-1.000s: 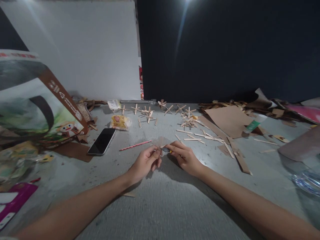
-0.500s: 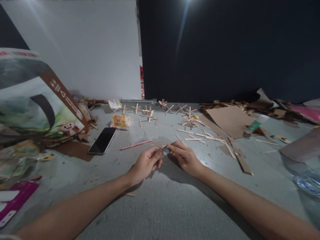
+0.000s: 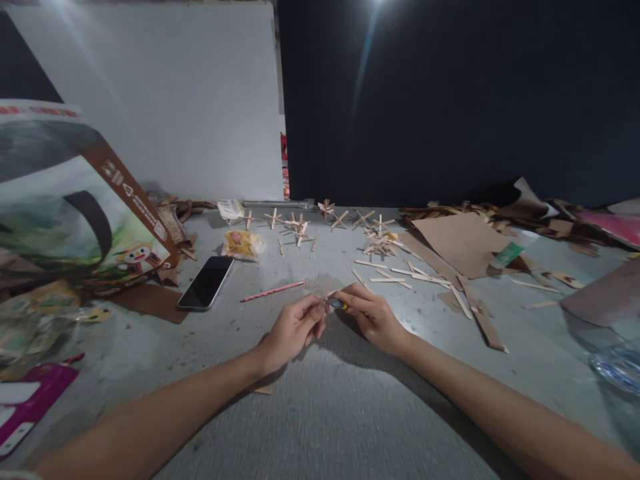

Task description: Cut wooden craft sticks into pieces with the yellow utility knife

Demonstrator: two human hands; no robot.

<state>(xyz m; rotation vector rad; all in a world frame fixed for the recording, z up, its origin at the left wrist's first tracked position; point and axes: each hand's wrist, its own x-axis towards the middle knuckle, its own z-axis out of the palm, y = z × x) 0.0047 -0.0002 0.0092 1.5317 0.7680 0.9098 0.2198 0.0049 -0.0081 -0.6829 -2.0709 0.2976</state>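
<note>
Both of my hands meet at the middle of the grey table point(image 3: 320, 413). My left hand point(image 3: 293, 328) is pinched shut, its fingertips on a small piece I cannot make out. My right hand point(image 3: 373, 317) is also closed, gripping a small tool with a yellow and dark handle point(image 3: 337, 304) whose tip points at the left fingertips. A pink striped pencil point(image 3: 273, 291) lies just beyond my left hand. Loose wooden craft sticks point(image 3: 385, 275) lie just past my right hand.
A black phone point(image 3: 206, 283) lies left of the pencil. A printed bag point(image 3: 65, 207) stands at far left, a magenta packet point(image 3: 27, 400) near the front left. Glued stick crosses point(image 3: 295, 227), a yellow wrapper point(image 3: 241, 244), cardboard sheets point(image 3: 457, 241) and a green-labelled tube point(image 3: 510, 252) lie farther back.
Almost nothing differs; both hands stay pinched together at the same spot, with only a slight shift of the view.
</note>
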